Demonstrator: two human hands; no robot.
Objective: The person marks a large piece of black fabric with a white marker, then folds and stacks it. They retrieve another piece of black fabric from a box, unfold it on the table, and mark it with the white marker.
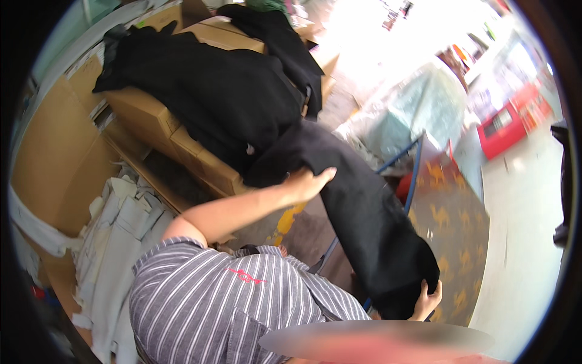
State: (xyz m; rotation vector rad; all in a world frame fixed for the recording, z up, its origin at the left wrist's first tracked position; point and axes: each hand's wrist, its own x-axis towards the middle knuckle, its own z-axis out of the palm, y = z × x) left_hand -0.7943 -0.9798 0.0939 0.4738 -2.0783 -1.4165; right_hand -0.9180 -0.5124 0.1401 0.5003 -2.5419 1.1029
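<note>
Black cloth (373, 224) is occupying both part-closed hands: your left hand (312, 184) is gripping its side, your right hand (429, 297) is pinching its end, out past the cartons' (142, 112) right edge. You're seemingly straightening it, next probably needing steady grips.

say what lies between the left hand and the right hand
In the head view, a stretch of black cloth runs between the left hand and the right hand.
</note>
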